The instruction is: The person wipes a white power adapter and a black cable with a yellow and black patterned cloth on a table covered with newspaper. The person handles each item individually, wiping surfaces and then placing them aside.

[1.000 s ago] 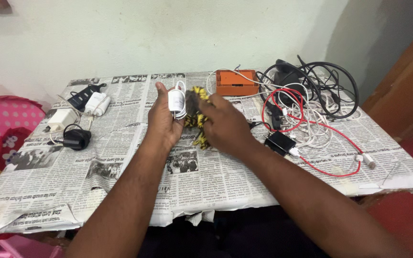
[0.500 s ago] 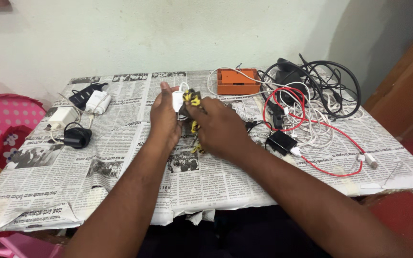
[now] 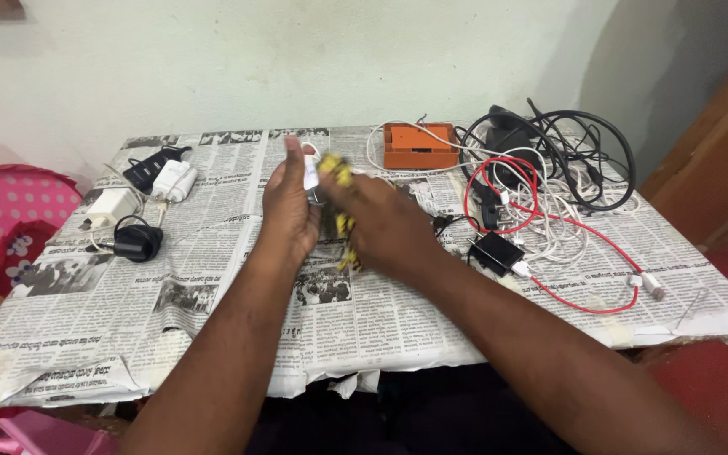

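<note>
Winding yellow-black cable (image 3: 340, 173) further round charger (image 3: 311, 172)

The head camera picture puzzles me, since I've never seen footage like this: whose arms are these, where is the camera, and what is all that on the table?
The camera sits on a person's head and looks down, so the two bare arms are that person's own. The left hand holds a small white charger. The right hand grips a yellow-and-black cable against it; motion blur hides the finer detail. Both hands are above a table covered in newspaper. At the left lie white adapters and a black plug. At the right sit an orange box, a red cable and a tangle of black cables and white ones.
</note>
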